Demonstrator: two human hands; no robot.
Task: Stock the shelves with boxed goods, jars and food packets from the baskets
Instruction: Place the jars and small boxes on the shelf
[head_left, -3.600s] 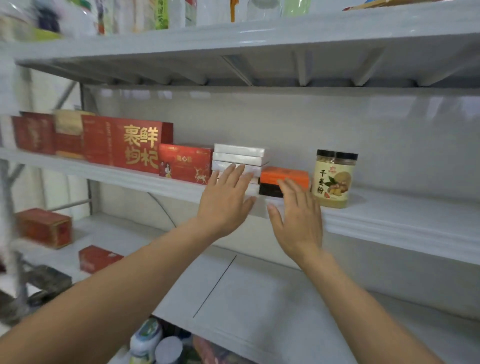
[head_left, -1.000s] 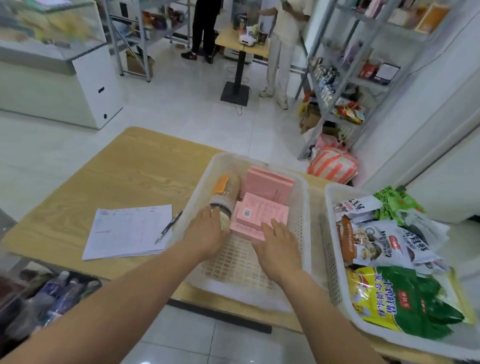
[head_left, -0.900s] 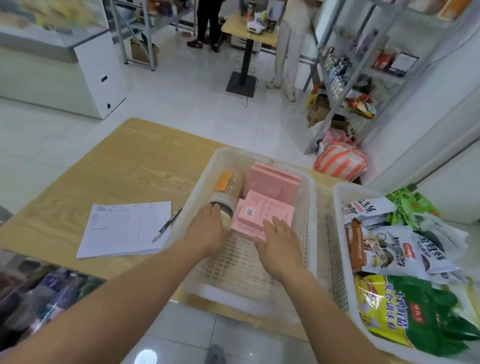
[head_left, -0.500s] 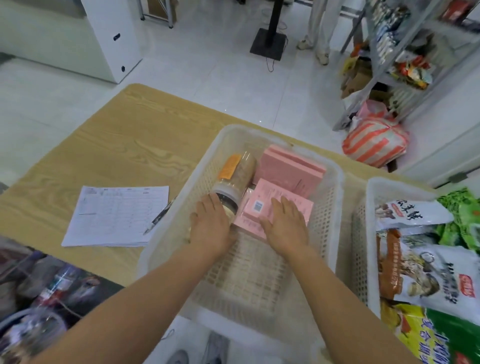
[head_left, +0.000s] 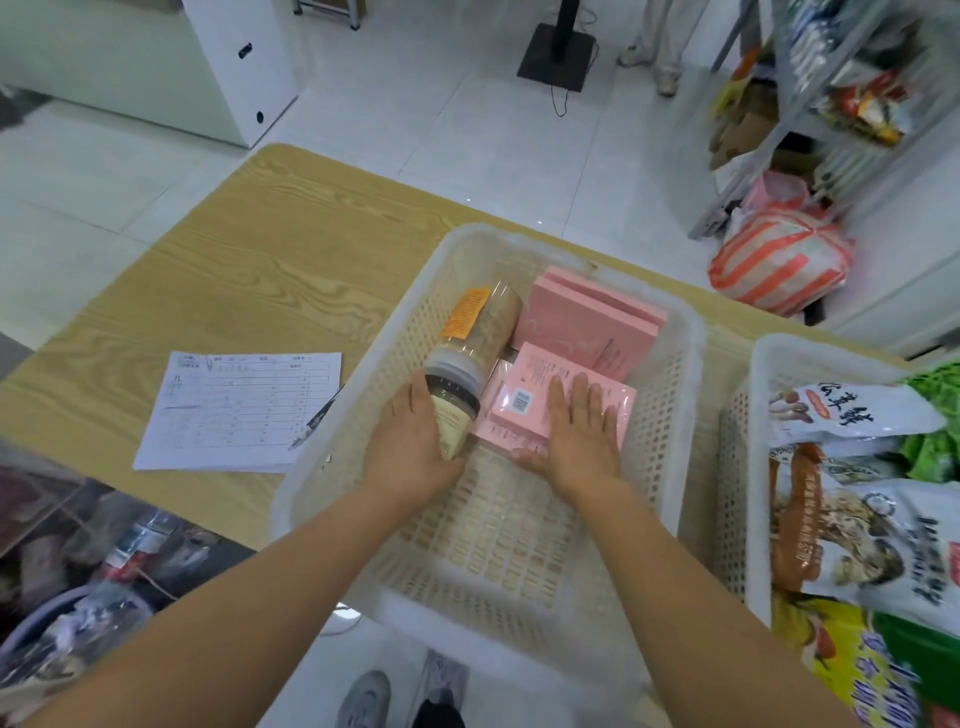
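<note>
Held left grip (head_left: 413, 449) curled round the jar (head_left: 453, 415), right grip (head_left: 582, 436) spread flat on the pink box (head_left: 522, 397), likely to lift both from basket (head_left: 358, 374) for shelving.

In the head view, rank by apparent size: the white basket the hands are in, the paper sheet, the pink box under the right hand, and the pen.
1. White basket, largest by far.
2. Paper sheet.
3. Front pink box, partly covered, yet clearly smaller than the sheet.
4. Pen, smallest.
</note>
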